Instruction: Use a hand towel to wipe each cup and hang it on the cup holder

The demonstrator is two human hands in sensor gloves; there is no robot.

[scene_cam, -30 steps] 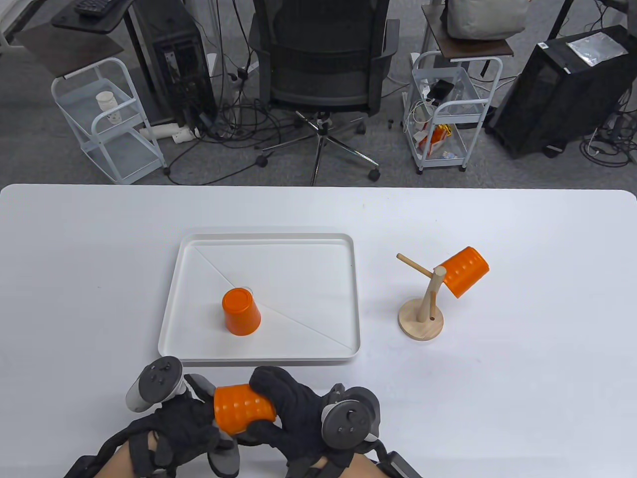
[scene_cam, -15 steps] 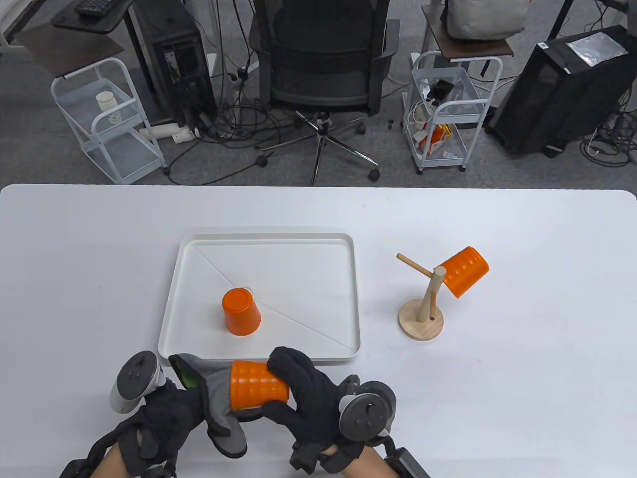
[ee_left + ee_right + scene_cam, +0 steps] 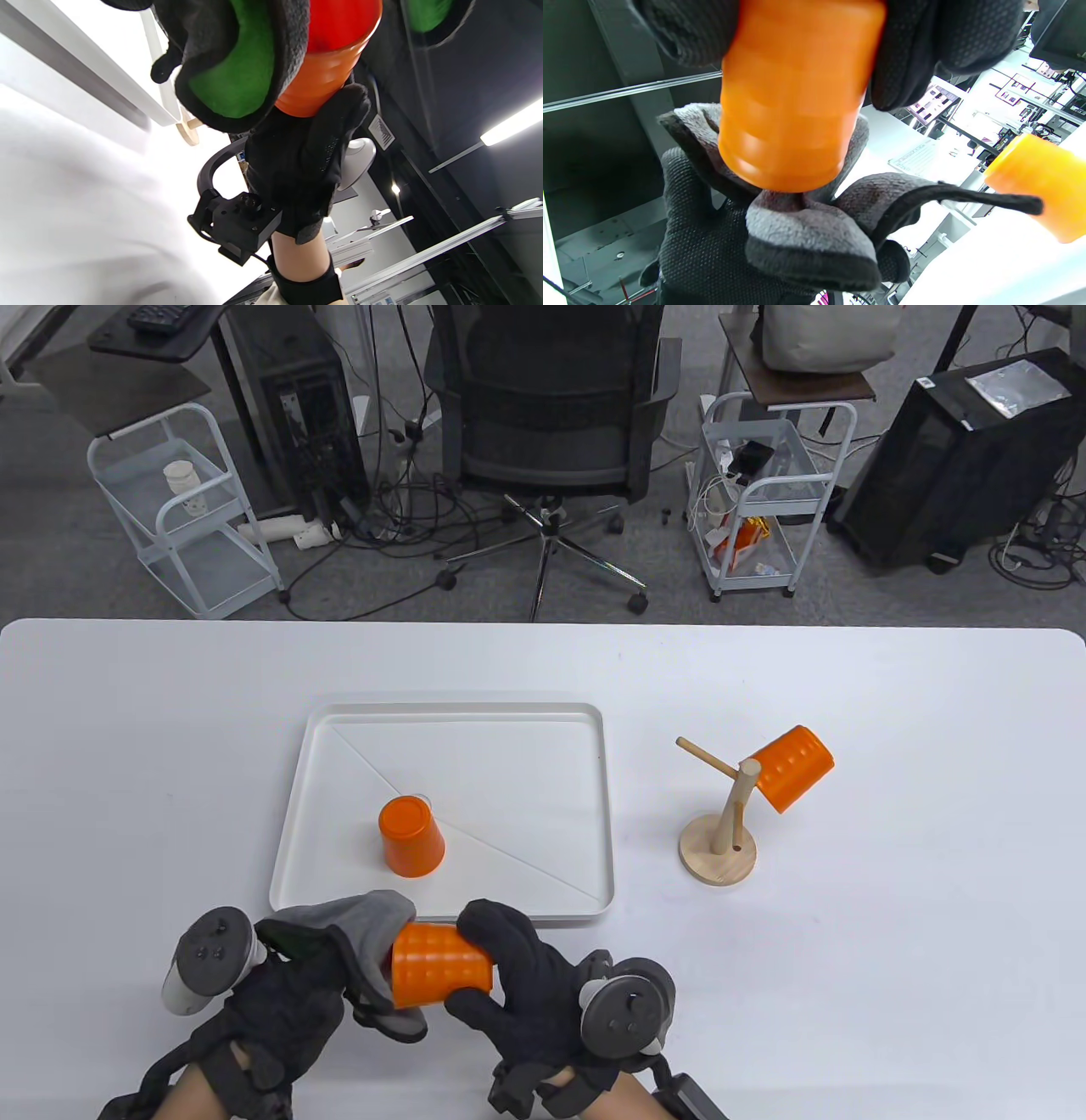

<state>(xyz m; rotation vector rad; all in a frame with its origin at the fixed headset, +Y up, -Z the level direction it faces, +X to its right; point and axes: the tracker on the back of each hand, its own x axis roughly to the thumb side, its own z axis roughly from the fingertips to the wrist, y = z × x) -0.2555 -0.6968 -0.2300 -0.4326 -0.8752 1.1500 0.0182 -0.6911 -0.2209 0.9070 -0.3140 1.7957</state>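
My right hand (image 3: 501, 976) grips an orange cup (image 3: 441, 965) lying sideways above the table's near edge; its fingers curl round the cup (image 3: 797, 93) in the right wrist view. My left hand (image 3: 288, 1010) holds a grey hand towel (image 3: 365, 933) with a green inner side (image 3: 233, 76) wrapped over the cup's left end (image 3: 326, 72). A second orange cup (image 3: 411, 836) stands upside down in the white tray (image 3: 585, 806). A third orange cup (image 3: 791, 768) hangs on a peg of the wooden cup holder (image 3: 719, 848); its other peg (image 3: 700, 755) is bare.
The tray's near rim (image 3: 543, 918) lies just beyond my hands. The cup holder stands to the right of the tray. An office chair (image 3: 547, 407), two wire carts (image 3: 182, 509) and computer towers stand on the floor beyond the table's far edge.
The towel has come up and folded over the cup's left end, and my left hand has shifted left. Over the whole second the cup and right hand moved slightly right and away.
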